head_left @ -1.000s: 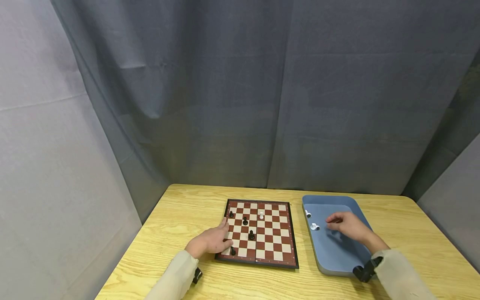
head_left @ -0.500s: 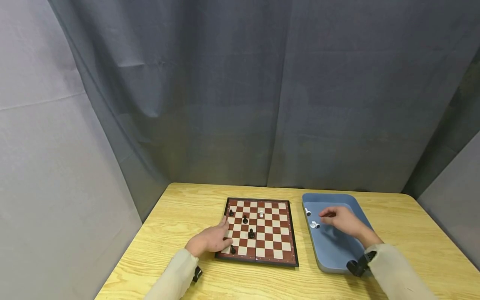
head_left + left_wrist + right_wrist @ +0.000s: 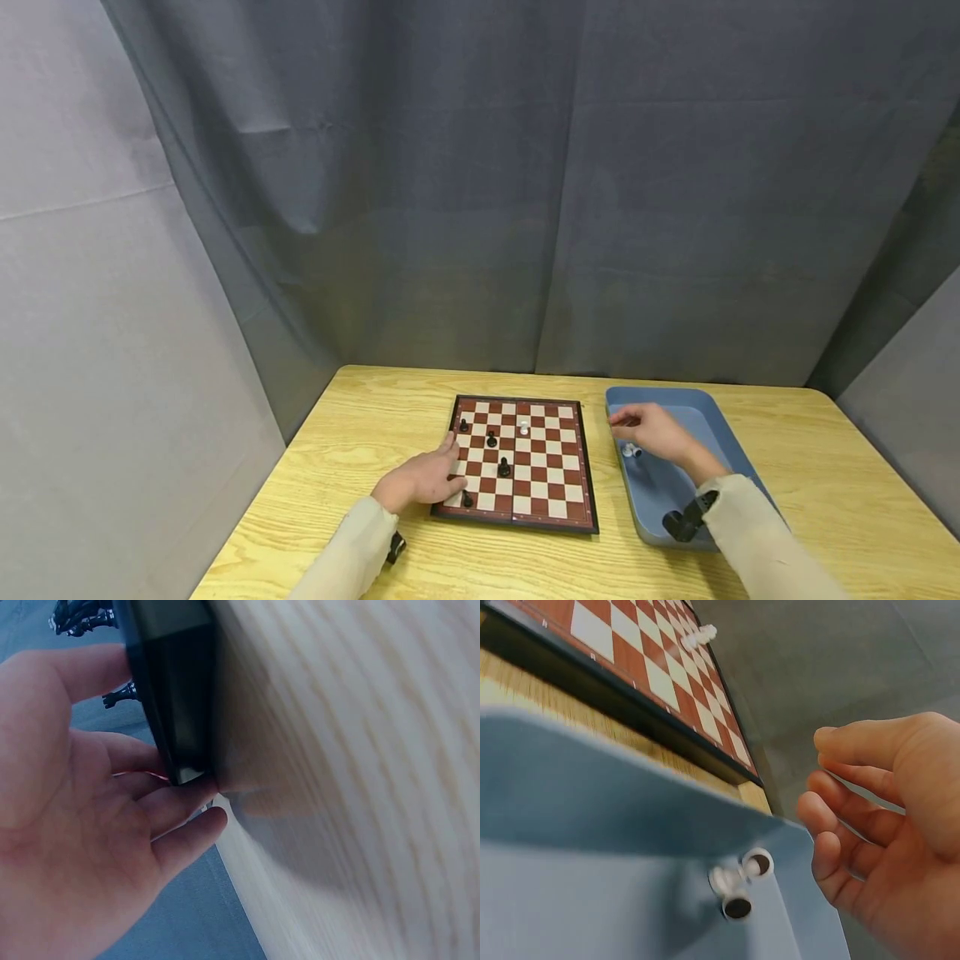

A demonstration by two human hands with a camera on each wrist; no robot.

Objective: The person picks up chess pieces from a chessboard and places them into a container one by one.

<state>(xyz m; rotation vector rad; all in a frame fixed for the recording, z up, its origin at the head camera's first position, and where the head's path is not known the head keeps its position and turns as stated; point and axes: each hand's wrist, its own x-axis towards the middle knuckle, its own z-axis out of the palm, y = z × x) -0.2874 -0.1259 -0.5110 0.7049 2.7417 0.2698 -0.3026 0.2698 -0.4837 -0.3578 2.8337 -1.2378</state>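
A chessboard with red and cream squares lies on the table, carrying several black chess pieces and one white chess piece. My left hand rests at its left side, thumb and fingers spread against the black edge. To the right is a blue tray. Over its left wall hovers my right hand, fingers loosely bent and nothing visible between them. Below that hand, two white chess pieces lie tipped over in the tray, showing dark bases; the hand covers one of them in the head view.
The wooden table has a strip between board and tray. Grey curtains stand behind it and at both sides. Each wrist wears a black camera mount.
My right hand has moved left across the tray to its left wall. The left hand and the pieces on the board have stayed put.
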